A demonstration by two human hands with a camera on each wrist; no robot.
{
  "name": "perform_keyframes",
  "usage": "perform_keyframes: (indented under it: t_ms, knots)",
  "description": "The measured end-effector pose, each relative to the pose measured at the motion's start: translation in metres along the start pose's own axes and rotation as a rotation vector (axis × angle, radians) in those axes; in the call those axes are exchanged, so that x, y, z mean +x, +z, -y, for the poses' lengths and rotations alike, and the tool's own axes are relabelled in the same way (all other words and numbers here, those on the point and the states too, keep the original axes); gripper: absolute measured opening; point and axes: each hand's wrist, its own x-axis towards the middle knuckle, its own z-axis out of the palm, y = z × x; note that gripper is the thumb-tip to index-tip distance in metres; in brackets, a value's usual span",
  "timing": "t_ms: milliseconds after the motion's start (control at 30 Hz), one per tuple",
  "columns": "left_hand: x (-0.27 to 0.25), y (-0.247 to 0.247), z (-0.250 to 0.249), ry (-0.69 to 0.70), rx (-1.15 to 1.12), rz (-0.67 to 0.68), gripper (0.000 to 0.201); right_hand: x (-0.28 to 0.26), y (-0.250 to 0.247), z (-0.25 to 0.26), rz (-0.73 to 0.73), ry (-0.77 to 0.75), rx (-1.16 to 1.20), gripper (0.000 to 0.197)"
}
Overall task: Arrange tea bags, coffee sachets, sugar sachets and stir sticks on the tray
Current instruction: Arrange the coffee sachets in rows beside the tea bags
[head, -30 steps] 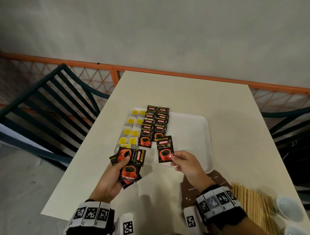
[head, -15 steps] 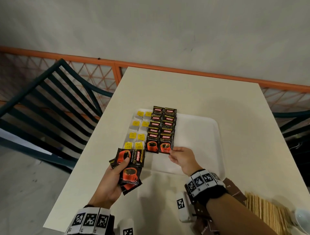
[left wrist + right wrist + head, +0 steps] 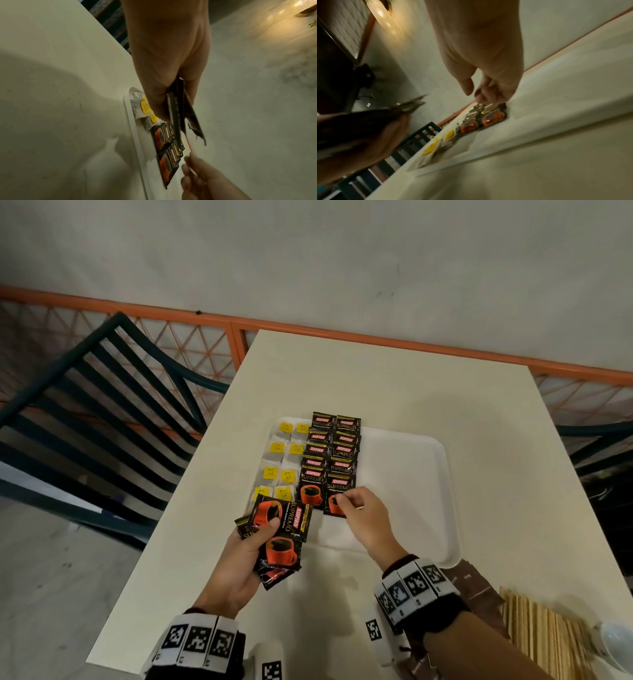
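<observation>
Left hand point(image 3: 239, 563) grips a fan of Kopiko coffee sachets point(image 3: 277, 537), thumb on top, just off the white tray's point(image 3: 411, 474) near-left corner. Right hand point(image 3: 364, 517), fingers curled, rests fingertips on the nearest tray sachet point(image 3: 337, 491), possibly pinching its edge. Tea bags point(image 3: 279, 460) fill the tray's left columns; stir sticks point(image 3: 537, 635) lie right of tray.

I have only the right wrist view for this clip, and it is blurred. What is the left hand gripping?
Observer: The left hand grips a fan of black coffee sachets printed with orange cups.
Reviewer: How full is the tray?
Observer: The white plastic tray has two columns of yellow-tagged tea bags and two columns of laid coffee sachets. Its right half is bare.
Reviewer: What is waiting?
Observer: Wooden stir sticks and brown sachets lie on the table, right of the tray.
</observation>
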Motion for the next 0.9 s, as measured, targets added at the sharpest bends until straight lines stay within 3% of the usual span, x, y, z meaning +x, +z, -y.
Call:
perform_keyframes:
  t_ms: [133, 200, 300, 467, 667, 900]
  knots:
    - [-0.002, 0.002, 0.003, 0.028, 0.039, -0.006, 0.041, -0.027, 0.003, 0.020, 0.394, -0.075, 0.086, 0.012]
    - [-0.004, 0.003, 0.005, 0.038, 0.048, -0.006, 0.044, -0.034, 0.004, 0.023, 0.471, -0.075, 0.085, 0.019]
    - [-0.007, 0.002, 0.007, 0.032, 0.062, 0.012, 0.047, -0.037, 0.005, 0.022, 0.448, -0.048, 0.081, 0.029]
    - [-0.010, -0.008, 0.009, 0.031, 0.055, 0.023, 0.045, -0.034, -0.002, 0.017, 0.404, -0.021, 0.157, 0.028]
    - [-0.015, -0.023, -0.003, 0.097, 0.139, -0.009, 0.045, -0.032, -0.015, 0.009, 0.395, -0.194, 0.023, 0.039]
    - [-0.017, -0.010, -0.001, 0.054, 0.406, 0.091, 0.043, -0.042, -0.004, 0.015, 0.492, -0.233, -0.025, 0.023]
